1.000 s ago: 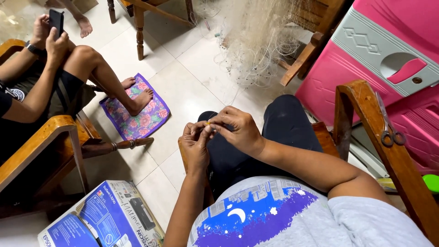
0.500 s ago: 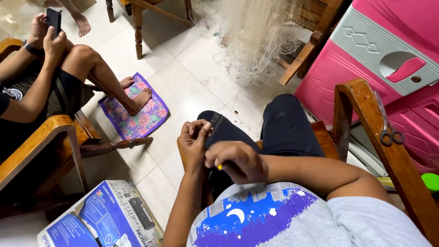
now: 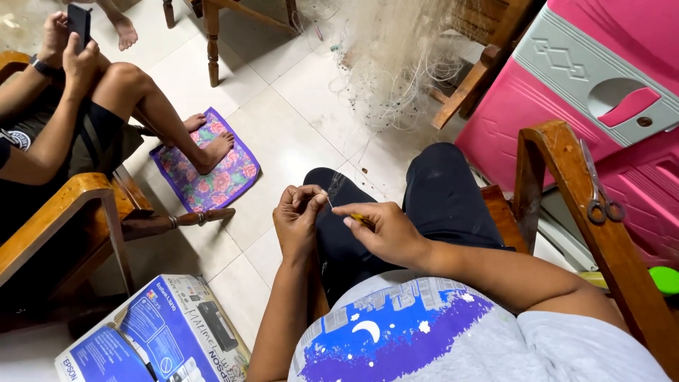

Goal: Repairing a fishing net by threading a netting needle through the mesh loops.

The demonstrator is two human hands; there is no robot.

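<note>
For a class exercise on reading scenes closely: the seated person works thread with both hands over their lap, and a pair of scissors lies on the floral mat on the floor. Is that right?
Not quite. The head view shows the scissors resting on the wooden armrest to the person's right, not on the floral mat, where another person's foot rests. The left hand and right hand do work thread over the lap.

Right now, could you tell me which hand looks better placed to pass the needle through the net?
Probably the right hand: it holds the yellow needle, tip toward the net pinched by the left hand.
</note>
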